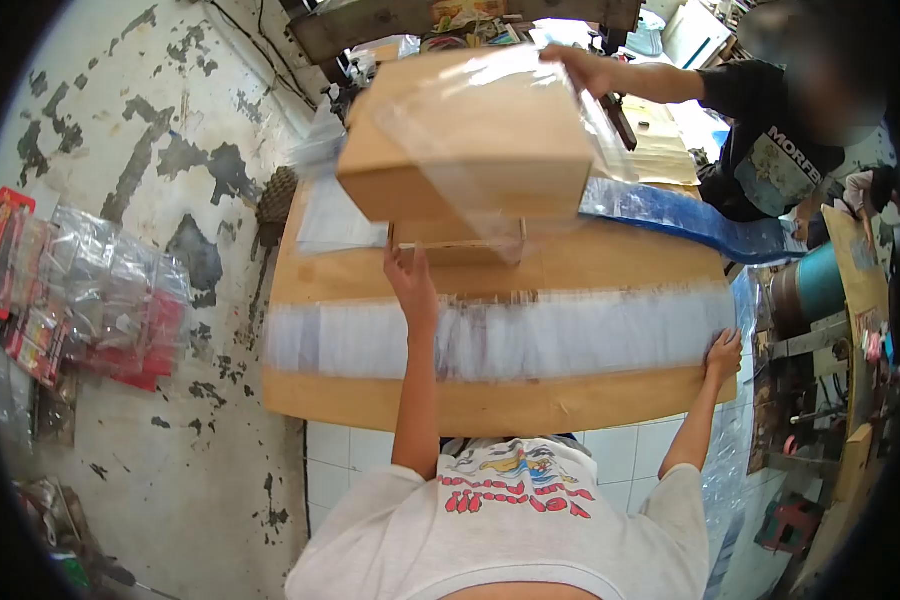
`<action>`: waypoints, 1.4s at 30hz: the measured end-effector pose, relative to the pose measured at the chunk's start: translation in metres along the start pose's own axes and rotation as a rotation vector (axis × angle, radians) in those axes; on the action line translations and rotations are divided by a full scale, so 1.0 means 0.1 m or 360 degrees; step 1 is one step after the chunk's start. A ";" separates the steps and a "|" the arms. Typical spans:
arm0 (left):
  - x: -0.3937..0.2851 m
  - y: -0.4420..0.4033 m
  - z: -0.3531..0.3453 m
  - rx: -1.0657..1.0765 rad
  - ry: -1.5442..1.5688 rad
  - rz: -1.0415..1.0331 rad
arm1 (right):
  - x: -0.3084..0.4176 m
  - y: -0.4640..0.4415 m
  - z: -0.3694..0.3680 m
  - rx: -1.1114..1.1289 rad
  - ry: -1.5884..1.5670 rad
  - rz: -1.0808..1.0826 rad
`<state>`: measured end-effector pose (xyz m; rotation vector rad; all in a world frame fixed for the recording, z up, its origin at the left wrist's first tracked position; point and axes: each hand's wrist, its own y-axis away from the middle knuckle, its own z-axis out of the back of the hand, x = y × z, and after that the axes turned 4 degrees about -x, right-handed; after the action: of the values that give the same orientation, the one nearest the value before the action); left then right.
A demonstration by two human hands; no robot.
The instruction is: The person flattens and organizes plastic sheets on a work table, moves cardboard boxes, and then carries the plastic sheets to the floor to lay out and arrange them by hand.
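My left hand (pixel 411 285) is closed on the near left edge of a small, shallow brown box (pixel 460 258), partly hidden under a large cardboard box (pixel 470 130). A long row of overlapping clear plastic sheets (pixel 570 335) lies across the wooden table. At the row's right end rests my right hand (pixel 725 354), its fingers laid over the end sheets. Clear plastic is draped over the large box. A co-worker's hand (pixel 580 70) touches that box at its far right top edge. Motion blurs the box.
The wooden table (pixel 400 400) fills the middle. A blue-edged strip of plastic (pixel 690 215) runs along its far right side, near the co-worker (pixel 770 150). Packaged plastic bags (pixel 120 290) hang on the peeling wall at left. A red stool (pixel 790 524) stands on the floor at right.
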<state>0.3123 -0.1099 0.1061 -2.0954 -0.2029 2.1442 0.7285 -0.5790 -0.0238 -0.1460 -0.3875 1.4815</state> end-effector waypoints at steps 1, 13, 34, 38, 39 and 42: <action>0.07 -0.03 -0.05 -0.0018 -0.0181 -0.0091 | 0.00 -0.01 0.00 0.0009 -0.0004 0.0003; 0.69 -0.64 0.21 0.0147 -0.0182 0.0599 | -0.05 -0.02 -0.08 -0.0009 -0.0021 -0.0012; 0.82 -1.07 0.20 0.0736 -0.0079 0.0883 | -0.02 0.03 0.04 0.0018 -0.0056 -0.0045; 0.67 -1.07 0.21 0.0711 -0.0156 0.0983 | -0.01 0.03 0.06 0.0033 -0.0048 -0.0042; 0.66 -1.07 0.21 0.0737 -0.0099 0.0996 | -0.01 0.03 0.07 0.0035 -0.0049 -0.0046; 0.52 -0.99 0.22 0.0733 0.0063 0.1035 | 0.01 0.05 0.12 0.0037 -0.0066 -0.0039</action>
<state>0.2898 -0.0030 0.0748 -2.0830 1.0061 2.1410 0.7198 -0.5792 -0.0142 -0.0919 -0.4038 1.4659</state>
